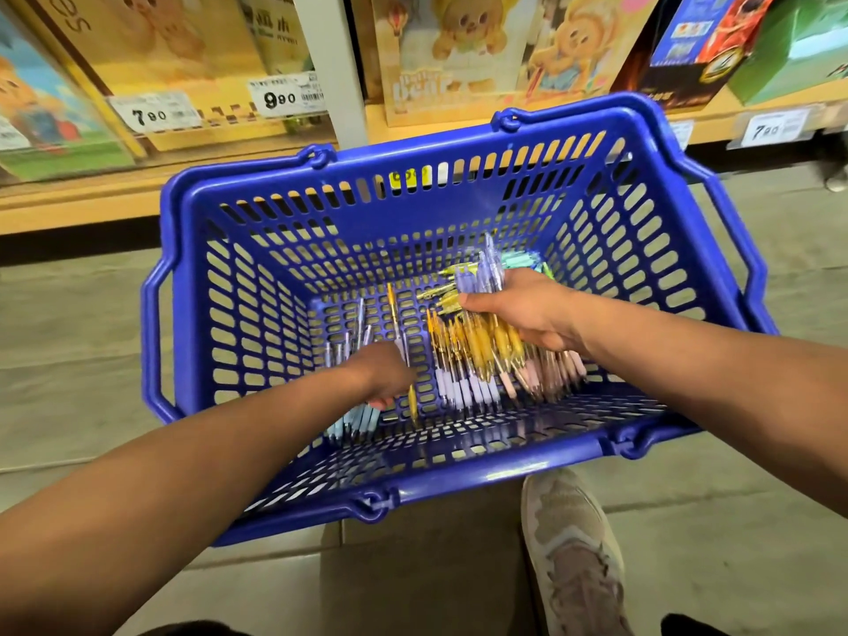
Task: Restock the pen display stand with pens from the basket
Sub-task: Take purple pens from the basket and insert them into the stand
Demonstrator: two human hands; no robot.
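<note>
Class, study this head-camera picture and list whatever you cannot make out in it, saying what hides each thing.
All in the head view:
Pen display stand: outside the frame.
Left hand: motion blur hides whether it grips a pen.
Bunch of mixed-colour plastic pens in the right hand: blurred, uncountable.
White paper shelf price labels: small print too small and blurred.

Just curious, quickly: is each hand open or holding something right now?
Left hand: blurred, down in the basket; cannot tell.
Right hand: grips a bundle of pens.
</note>
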